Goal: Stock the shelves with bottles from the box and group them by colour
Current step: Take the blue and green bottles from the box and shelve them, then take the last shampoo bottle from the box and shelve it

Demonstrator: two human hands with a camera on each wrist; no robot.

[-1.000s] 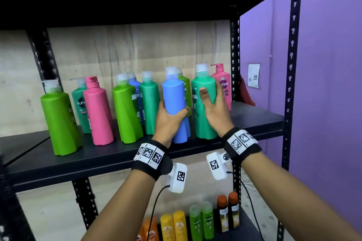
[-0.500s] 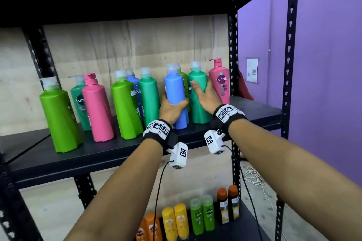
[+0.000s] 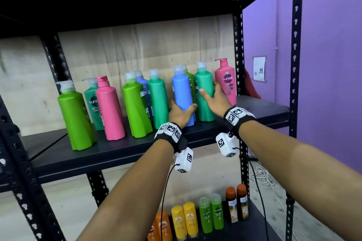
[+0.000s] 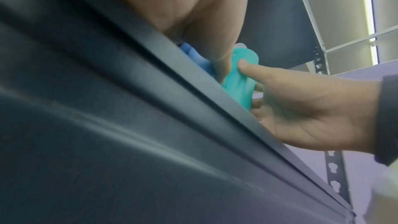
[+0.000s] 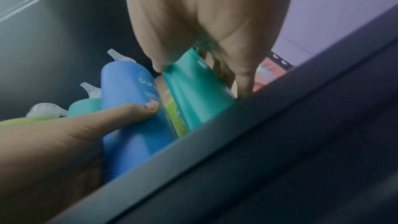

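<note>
On the black middle shelf (image 3: 117, 154) stand several large pump bottles. My left hand (image 3: 181, 112) grips the lower part of a blue bottle (image 3: 182, 92), thumb across its front; the same blue bottle (image 5: 129, 101) shows in the right wrist view. My right hand (image 3: 214, 100) grips a teal green bottle (image 3: 204, 94) beside it, thumb in front and fingers behind; that teal bottle (image 5: 193, 88) stands on the shelf. A lime green bottle (image 3: 189, 82) stands behind these two. A pink bottle (image 3: 227, 82) is at the far right.
Further left stand a teal bottle (image 3: 157, 98), a lime bottle (image 3: 136, 107), a pink bottle (image 3: 109, 109), another teal one (image 3: 92, 101) and a lime one (image 3: 75, 121). The lower shelf holds small orange, yellow, green and brown bottles (image 3: 210, 215). A purple wall (image 3: 329, 64) is to the right.
Both hands have pushed deeper onto the shelf with the blue and teal bottles, which now stand further back. The camera has drawn back and the arms are stretched out.
</note>
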